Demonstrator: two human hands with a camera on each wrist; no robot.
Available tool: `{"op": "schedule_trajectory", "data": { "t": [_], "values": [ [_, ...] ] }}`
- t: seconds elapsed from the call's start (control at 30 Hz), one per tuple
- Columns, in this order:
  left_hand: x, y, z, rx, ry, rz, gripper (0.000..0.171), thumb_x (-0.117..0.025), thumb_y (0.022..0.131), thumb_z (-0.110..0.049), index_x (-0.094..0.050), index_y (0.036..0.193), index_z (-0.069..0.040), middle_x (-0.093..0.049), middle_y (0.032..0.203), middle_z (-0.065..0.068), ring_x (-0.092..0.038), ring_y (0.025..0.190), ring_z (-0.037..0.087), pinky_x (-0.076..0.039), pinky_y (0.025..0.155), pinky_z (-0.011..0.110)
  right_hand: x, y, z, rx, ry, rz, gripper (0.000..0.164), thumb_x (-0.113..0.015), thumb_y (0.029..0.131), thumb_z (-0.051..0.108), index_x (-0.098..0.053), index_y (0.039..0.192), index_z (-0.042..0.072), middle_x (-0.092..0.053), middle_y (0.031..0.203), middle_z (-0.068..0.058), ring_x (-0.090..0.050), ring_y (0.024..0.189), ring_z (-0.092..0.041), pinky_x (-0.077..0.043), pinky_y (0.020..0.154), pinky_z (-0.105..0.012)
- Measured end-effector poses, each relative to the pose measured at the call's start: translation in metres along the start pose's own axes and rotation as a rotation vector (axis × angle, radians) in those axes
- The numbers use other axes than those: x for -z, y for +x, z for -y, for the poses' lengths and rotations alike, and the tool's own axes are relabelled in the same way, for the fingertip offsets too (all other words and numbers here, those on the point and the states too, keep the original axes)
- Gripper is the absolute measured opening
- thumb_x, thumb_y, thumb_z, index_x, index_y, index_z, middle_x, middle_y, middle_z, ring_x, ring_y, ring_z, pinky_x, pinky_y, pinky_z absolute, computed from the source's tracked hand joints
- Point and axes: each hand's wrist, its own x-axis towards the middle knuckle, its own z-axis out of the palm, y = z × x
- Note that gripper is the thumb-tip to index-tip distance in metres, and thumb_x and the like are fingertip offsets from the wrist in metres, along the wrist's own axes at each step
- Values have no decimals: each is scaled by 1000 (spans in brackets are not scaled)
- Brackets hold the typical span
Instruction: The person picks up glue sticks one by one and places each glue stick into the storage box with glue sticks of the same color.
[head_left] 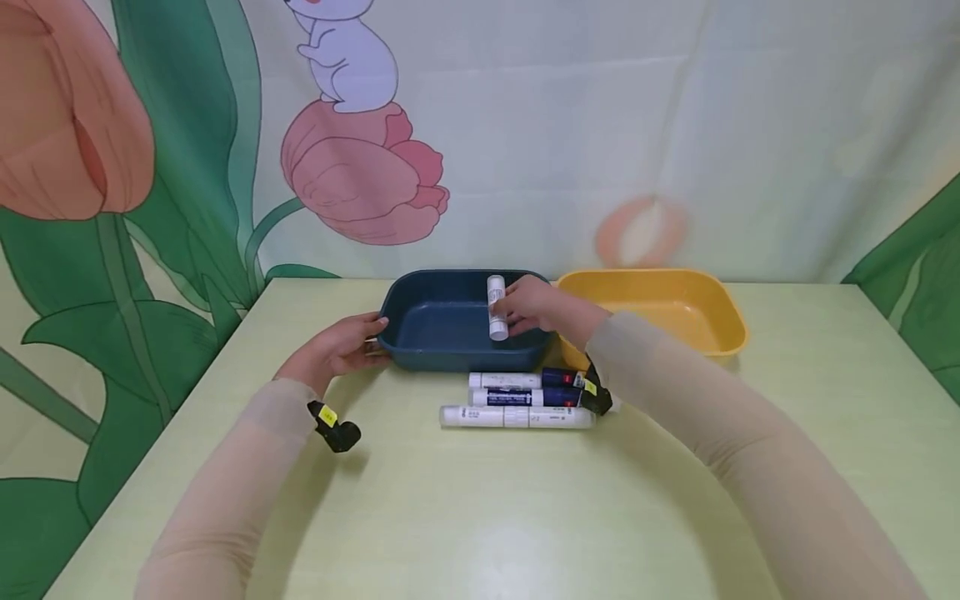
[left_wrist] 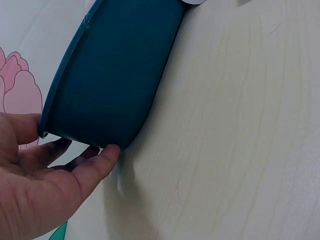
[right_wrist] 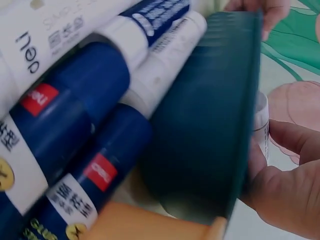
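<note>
My left hand [head_left: 337,346] grips the left end of a dark blue plastic basin [head_left: 450,360], thumb at the rim and fingers against the outer wall, as the left wrist view shows. Over the basin's right part, my right hand [head_left: 536,307] pinches a white glue stick [head_left: 497,293], which points roughly away from me. In the right wrist view the basin wall hides part of this stick [right_wrist: 262,120]. Several more tubes lie side by side in front of the basin: a white one [head_left: 480,417] nearest me, and glue sticks with dark blue ends [head_left: 498,397] behind it.
A yellow basin [head_left: 723,333] stands right beside the blue one, partly behind my right forearm. Both basins sit at the back of the pale wooden table [head_left: 420,517], before a cloth printed with flowers [head_left: 360,175]. A small black camera is strapped to each wrist.
</note>
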Motion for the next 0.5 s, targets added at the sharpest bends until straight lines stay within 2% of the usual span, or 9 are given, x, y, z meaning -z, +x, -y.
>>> {"op": "schedule_trajectory", "data": {
  "t": [0.1,0.33,0.4,0.5],
  "values": [
    [0,1,0,0,4,-8,57,-26,114,-22,-5,166,-13,-13,172,19,-24,155,32,-26,128,49,-5,7,-4,-25,-29,-5,46,-61,102,10,-52,143,-8,-59,141,-24,-64,108,-23,-55,107,-40],
    [-1,1,1,0,10,-14,57,-27,114,-23,-5,166,-14,-14,172,19,-25,156,33,-27,128,50,-13,21,-10,-77,-89,-21,48,-65,100,11,-51,141,-9,-60,135,-22,-62,101,-23,-58,104,-37],
    [0,2,1,-2,4,-17,57,-27,114,-23,-5,166,-14,-14,172,18,-25,156,33,-27,128,50,-15,24,-11,-83,-103,-23,47,-66,99,11,-52,140,-9,-62,126,-20,-61,95,-21,-61,96,-33],
    [0,2,1,-4,1,-17,57,-27,114,-23,-4,166,-14,-13,172,18,-24,157,33,-27,128,49,-17,27,-12,-83,-117,-18,46,-66,99,10,-52,138,-10,-59,110,-15,-60,85,-18,-61,77,-26]
  ]
}}
